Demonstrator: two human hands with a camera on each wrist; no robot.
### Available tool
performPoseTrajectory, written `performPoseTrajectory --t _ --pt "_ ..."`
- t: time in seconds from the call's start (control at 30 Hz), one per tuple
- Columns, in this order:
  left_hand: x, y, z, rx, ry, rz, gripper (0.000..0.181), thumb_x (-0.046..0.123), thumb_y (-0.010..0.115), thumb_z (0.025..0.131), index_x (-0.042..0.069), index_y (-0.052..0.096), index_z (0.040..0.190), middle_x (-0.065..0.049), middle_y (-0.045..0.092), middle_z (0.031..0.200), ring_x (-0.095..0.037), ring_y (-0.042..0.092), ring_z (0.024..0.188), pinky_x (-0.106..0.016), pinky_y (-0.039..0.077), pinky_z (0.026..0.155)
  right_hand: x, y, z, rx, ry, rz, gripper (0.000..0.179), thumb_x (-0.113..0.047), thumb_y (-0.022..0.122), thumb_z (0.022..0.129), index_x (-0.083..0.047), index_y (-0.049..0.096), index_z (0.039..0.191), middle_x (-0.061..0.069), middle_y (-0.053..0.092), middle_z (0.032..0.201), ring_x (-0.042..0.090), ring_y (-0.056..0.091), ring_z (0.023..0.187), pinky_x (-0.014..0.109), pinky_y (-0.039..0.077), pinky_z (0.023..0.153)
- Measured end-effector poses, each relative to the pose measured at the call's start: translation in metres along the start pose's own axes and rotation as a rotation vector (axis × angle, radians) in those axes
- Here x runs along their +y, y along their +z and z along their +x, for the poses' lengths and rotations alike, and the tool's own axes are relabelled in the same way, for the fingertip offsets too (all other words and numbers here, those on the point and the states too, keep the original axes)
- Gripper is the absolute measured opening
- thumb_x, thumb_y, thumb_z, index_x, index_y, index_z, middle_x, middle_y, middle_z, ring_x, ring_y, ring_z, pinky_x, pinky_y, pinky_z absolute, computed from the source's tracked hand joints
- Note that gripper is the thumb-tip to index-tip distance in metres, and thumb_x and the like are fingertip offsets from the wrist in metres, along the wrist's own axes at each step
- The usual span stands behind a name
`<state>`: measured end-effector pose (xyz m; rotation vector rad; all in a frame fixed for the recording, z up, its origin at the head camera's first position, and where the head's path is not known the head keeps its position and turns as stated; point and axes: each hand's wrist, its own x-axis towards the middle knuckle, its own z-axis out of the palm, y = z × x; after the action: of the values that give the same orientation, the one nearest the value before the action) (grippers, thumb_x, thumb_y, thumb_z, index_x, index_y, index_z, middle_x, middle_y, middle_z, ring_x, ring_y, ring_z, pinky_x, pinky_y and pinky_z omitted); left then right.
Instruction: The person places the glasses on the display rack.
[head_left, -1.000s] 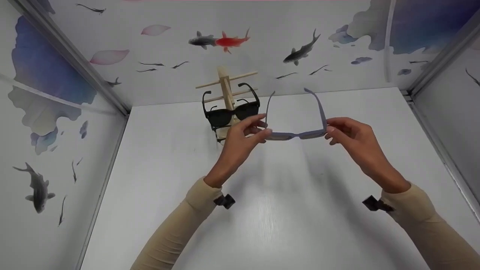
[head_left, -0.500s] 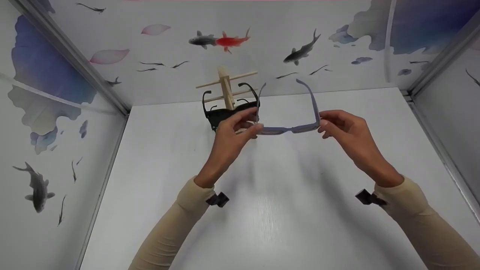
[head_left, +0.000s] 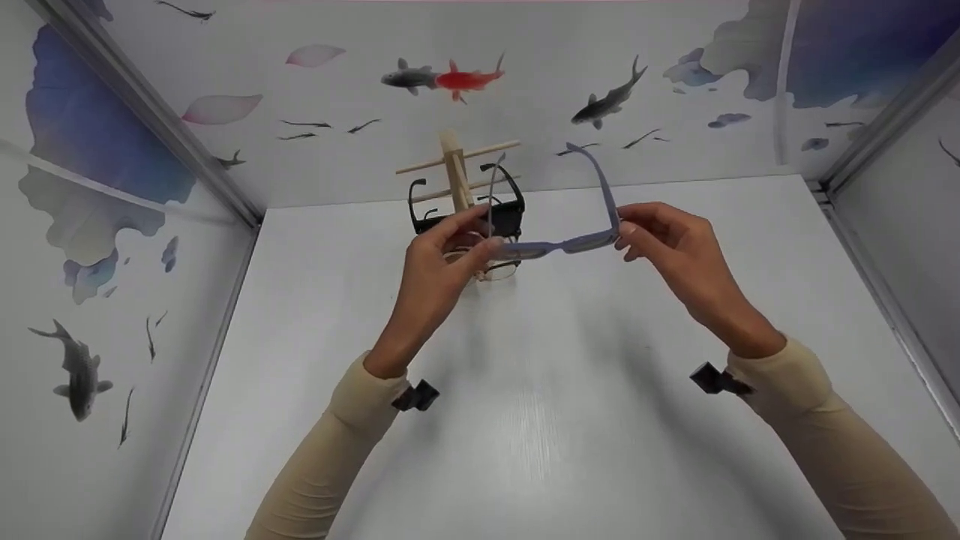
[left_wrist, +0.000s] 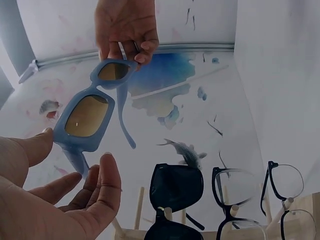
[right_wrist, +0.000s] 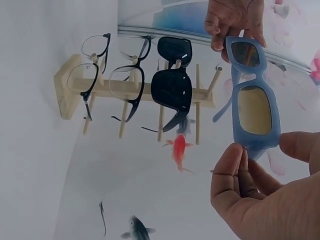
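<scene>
Light blue sunglasses (head_left: pixel 589 241) with brownish lenses are held up over the white table, arms unfolded and extending away from the body. My left hand (head_left: pixel 439 266) pinches the left hinge corner between thumb and fingers. At the opposite corner, my right hand (head_left: pixel 679 259) pinches the frame in the same way. The wrist views show the lenses (right_wrist: pixel 254 111) from the front, with both hands at the frame's ends. Just behind the left hand is a wooden glasses stand (head_left: pixel 455 176), partly hidden by that hand. Black sunglasses (right_wrist: pixel 171 90) hang on the stand.
Two pairs of clear-lensed glasses, one dark-rimmed (right_wrist: pixel 127 82) and one thinner-rimmed (right_wrist: pixel 82 75), hang on the stand below the black pair. Bare pegs (right_wrist: pixel 198 110) stick out near the stand's top. Printed walls enclose the white table (head_left: pixel 525 450) at the back and sides.
Both hands have carried the blue sunglasses left and upward in the head view, toward the stand. One arm of the sunglasses now overlaps the black pair there.
</scene>
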<state>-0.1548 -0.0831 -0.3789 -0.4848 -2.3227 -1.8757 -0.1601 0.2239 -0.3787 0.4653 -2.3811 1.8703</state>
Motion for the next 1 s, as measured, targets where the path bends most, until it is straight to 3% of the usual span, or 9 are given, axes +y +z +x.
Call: performPoseTrajectory --t 0.43,0.73,1.0 --pt "0.01 -0.009 0.001 0.027 0.055 0.003 0.048 0.03 0.072 0.095 0.012 0.062 0.138 -0.012 0.065 0.118 -0.018 0.064 0.1 -0.032 0.059 0.087 -0.008 0.007 0.009 -0.005 -0.043 0.056 0.033 -0.019 0.063 0.101 0.003 0.064 0.127 0.019 0.068 0.109 0.03 0.064 0.095 0.027 0.059 0.081" --pt "0.01 -0.032 -0.004 0.071 0.052 0.027 0.051 0.03 0.072 0.096 0.008 0.06 0.14 -0.014 0.064 0.118 -0.017 0.064 0.101 -0.032 0.061 0.082 -0.011 0.026 0.03 -0.044 -0.058 0.062 0.033 -0.023 0.063 0.102 0.0 0.066 0.126 0.017 0.069 0.108 0.032 0.064 0.095 0.029 0.059 0.082" --pt "0.006 -0.048 -0.006 0.118 -0.004 0.041 0.049 0.026 0.07 0.097 0.007 0.058 0.141 -0.01 0.063 0.118 -0.018 0.064 0.108 -0.033 0.061 0.084 -0.015 0.043 0.047 -0.095 -0.059 0.092 0.032 -0.025 0.062 0.102 -0.002 0.067 0.125 0.017 0.07 0.108 0.034 0.064 0.095 0.031 0.059 0.082"
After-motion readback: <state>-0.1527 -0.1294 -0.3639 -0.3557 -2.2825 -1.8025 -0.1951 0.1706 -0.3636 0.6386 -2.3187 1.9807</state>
